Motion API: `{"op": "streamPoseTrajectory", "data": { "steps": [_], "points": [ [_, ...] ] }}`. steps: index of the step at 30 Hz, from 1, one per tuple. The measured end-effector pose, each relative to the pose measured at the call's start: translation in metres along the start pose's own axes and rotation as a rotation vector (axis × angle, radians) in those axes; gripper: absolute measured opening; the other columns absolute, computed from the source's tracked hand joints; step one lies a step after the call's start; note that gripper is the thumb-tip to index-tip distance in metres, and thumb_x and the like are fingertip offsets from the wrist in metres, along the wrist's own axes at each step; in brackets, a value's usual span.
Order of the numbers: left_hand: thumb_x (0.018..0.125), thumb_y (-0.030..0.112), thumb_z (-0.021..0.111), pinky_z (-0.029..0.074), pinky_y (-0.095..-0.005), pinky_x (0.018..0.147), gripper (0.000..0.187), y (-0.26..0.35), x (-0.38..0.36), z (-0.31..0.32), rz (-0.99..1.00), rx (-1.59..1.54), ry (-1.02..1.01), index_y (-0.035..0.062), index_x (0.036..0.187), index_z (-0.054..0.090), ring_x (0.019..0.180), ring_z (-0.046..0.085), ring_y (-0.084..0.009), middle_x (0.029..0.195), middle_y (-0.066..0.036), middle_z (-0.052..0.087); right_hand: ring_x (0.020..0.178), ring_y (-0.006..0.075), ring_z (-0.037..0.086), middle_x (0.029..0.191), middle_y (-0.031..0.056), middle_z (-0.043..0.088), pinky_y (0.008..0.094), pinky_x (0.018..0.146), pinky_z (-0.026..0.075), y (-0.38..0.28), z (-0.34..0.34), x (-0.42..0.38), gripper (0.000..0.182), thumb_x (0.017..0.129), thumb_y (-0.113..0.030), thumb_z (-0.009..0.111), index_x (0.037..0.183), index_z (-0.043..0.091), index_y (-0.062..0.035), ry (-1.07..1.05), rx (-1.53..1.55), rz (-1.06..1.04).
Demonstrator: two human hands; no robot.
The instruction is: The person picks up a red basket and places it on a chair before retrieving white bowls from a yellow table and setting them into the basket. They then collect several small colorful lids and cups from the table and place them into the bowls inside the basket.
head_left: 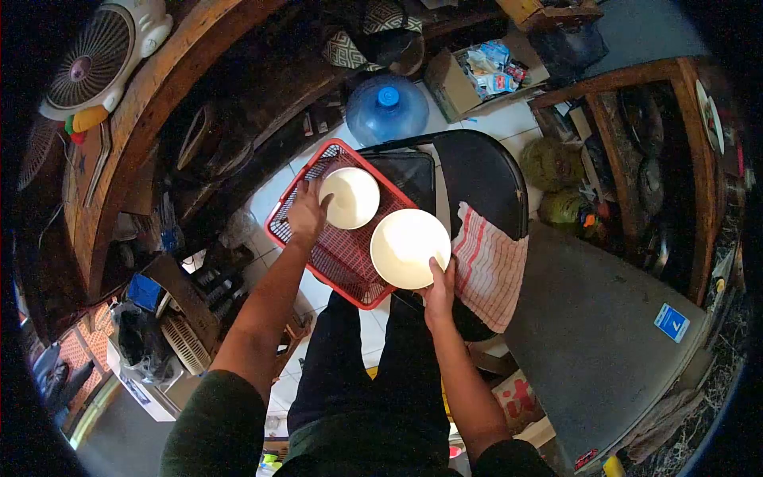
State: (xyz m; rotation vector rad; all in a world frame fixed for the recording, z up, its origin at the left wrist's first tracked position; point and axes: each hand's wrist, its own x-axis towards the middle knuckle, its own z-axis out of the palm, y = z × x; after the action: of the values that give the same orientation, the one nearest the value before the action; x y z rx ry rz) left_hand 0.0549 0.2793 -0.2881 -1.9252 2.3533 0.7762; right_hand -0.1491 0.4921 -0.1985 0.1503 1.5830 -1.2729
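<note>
A round white bowl (411,249) is in my right hand (439,296), thumb over its near right rim and the fingers mostly hidden beneath. To its upper left, a smaller-looking white bowl (350,198) overlaps the red plastic basket (368,298). My left hand (307,211) grips this bowl at its left rim, thumb on the edge and fingers along the outside. Both bowls face up, showing bare insides. The basket has mesh sides and a mesh floor, and rests partly on a black folding chair (483,171).
A red-striped white cloth (490,266) drapes over the chair's right side. Beyond the basket stand a large blue water jug (387,111) and a cardboard box (455,89) of packets. A grey tabletop (592,334) lies to the right; a fan (91,63) sits upper left.
</note>
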Motion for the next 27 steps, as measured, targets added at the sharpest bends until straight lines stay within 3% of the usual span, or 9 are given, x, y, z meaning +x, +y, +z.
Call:
{"op": "streamPoseTrajectory", "data": {
  "steps": [1, 2, 4, 5, 7, 9, 16, 18, 27],
  "points": [
    [0.079, 0.035, 0.071, 0.045, -0.0484, 0.092, 0.064, 0.005, 0.001, -0.002, 0.034, 0.139, 0.01, 0.0113, 0.131, 0.043, 0.118, 0.049, -0.0386, 0.137, -0.019, 0.043, 0.107, 0.0234, 0.058, 0.123, 0.0105, 0.05, 0.0367, 0.075, 0.055, 0.0, 0.0, 0.0, 0.049, 0.093, -0.032, 0.053, 0.134, 0.036, -0.0117, 0.01, 0.0, 0.006],
    [0.079, 0.035, 0.071, 0.045, -0.0484, 0.092, 0.064, 0.009, 0.001, -0.004, 0.035, 0.139, 0.011, 0.0113, 0.131, 0.043, 0.118, 0.049, -0.0386, 0.137, -0.019, 0.043, 0.107, 0.0234, 0.057, 0.124, 0.0104, 0.05, 0.0368, 0.075, 0.055, 0.0, 0.0, -0.001, 0.05, 0.092, -0.032, 0.054, 0.134, 0.036, -0.0117, 0.021, 0.001, 0.012],
    [0.062, 0.047, 0.082, 0.033, -0.0535, 0.106, 0.102, 0.033, -0.001, -0.02, 0.283, 0.202, -0.051, 0.0164, 0.144, 0.029, 0.134, 0.03, -0.0386, 0.148, -0.017, 0.027, 0.108, 0.0236, 0.057, 0.124, 0.0103, 0.05, 0.0373, 0.076, 0.054, -0.001, 0.0, -0.001, 0.05, 0.092, -0.032, 0.054, 0.134, 0.036, -0.0115, 0.017, -0.009, 0.012],
    [0.062, 0.047, 0.082, 0.033, -0.0535, 0.106, 0.102, 0.037, -0.001, -0.018, 0.284, 0.202, -0.048, 0.0164, 0.144, 0.029, 0.134, 0.03, -0.0386, 0.148, -0.017, 0.027, 0.109, 0.0238, 0.056, 0.124, 0.0103, 0.05, 0.0378, 0.077, 0.054, -0.002, 0.0, 0.0, 0.051, 0.092, -0.033, 0.054, 0.134, 0.036, -0.0113, 0.012, -0.02, 0.012],
    [0.048, 0.053, 0.086, 0.02, -0.0566, 0.112, 0.128, 0.049, -0.004, -0.018, 0.398, 0.415, -0.153, 0.0209, 0.15, 0.015, 0.14, 0.019, -0.037, 0.152, -0.016, 0.018, 0.109, 0.0239, 0.056, 0.125, 0.0104, 0.049, 0.0381, 0.077, 0.054, -0.002, 0.001, 0.001, 0.051, 0.092, -0.033, 0.054, 0.134, 0.036, -0.0111, 0.011, -0.016, 0.016],
    [0.047, 0.054, 0.085, 0.02, -0.0557, 0.111, 0.13, 0.052, -0.004, -0.017, 0.422, 0.489, -0.209, 0.0221, 0.15, 0.013, 0.139, 0.02, -0.0385, 0.152, -0.017, 0.018, 0.109, 0.024, 0.056, 0.125, 0.0105, 0.049, 0.0384, 0.077, 0.054, -0.001, 0.0, 0.002, 0.051, 0.092, -0.032, 0.055, 0.134, 0.036, -0.0108, 0.012, -0.012, 0.02],
    [0.045, 0.038, 0.09, 0.033, -0.0543, 0.106, 0.128, 0.057, 0.0, -0.014, 0.347, 0.462, -0.281, 0.0264, 0.149, 0.016, 0.135, 0.026, -0.0426, 0.147, -0.02, 0.022, 0.109, 0.0233, 0.056, 0.126, 0.01, 0.049, 0.0377, 0.076, 0.054, 0.011, -0.011, 0.006, 0.051, 0.091, -0.033, 0.055, 0.134, 0.037, -0.0105, -0.012, -0.053, -0.053],
    [0.046, 0.033, 0.09, 0.035, -0.055, 0.104, 0.125, 0.048, 0.001, -0.012, 0.417, 0.247, -0.181, 0.0272, 0.149, 0.02, 0.131, 0.029, -0.0442, 0.144, -0.021, 0.026, 0.109, 0.0229, 0.056, 0.125, 0.0098, 0.05, 0.0373, 0.076, 0.054, 0.009, -0.012, 0.005, 0.051, 0.091, -0.033, 0.055, 0.134, 0.037, -0.0105, -0.011, -0.088, -0.078],
    [0.045, 0.029, 0.089, 0.033, -0.0546, 0.106, 0.123, 0.04, 0.002, -0.001, 0.471, 0.241, -0.118, 0.027, 0.148, 0.022, 0.132, 0.027, -0.0453, 0.145, -0.023, 0.024, 0.111, 0.023, 0.055, 0.129, 0.0099, 0.048, 0.0372, 0.078, 0.054, 0.0, -0.002, -0.005, 0.056, 0.091, -0.034, 0.056, 0.138, 0.034, -0.0116, -0.004, -0.03, -0.009]
  ]
}}
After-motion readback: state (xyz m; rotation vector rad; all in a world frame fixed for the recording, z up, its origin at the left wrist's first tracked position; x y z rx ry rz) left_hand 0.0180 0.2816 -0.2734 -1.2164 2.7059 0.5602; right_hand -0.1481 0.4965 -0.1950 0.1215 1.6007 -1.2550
